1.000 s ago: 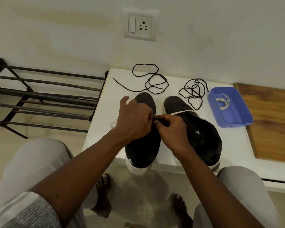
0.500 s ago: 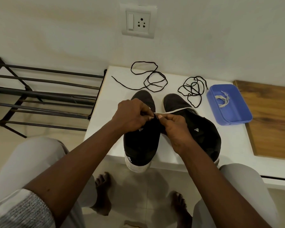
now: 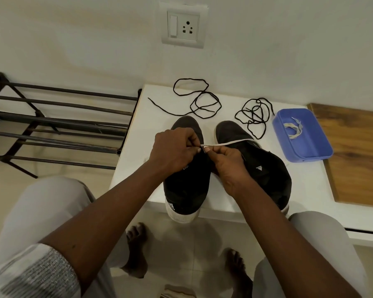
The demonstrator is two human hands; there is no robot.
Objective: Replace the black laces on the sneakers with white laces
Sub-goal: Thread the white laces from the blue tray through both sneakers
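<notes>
Two black sneakers are seen side by side on a white table, heels toward the near edge, as a white lace is worked into the left sneaker. The lace is pinched at its end between the fingertips of the left hand and the right hand, which meet above the shoe's throat; both are closed on it. From there the lace is stretched rightward across the right sneaker. Which eyelet is being threaded is hidden by the hands. The lace is judged light, soft and limp, best gripped just behind its stiff tip so it can be steered through a hole. Two black laces, one loose loop and one tangle, lie removed beyond the toes. Another white lace is held in a blue tray at the right, beside a wooden board. A metal rack stands to the left.
</notes>
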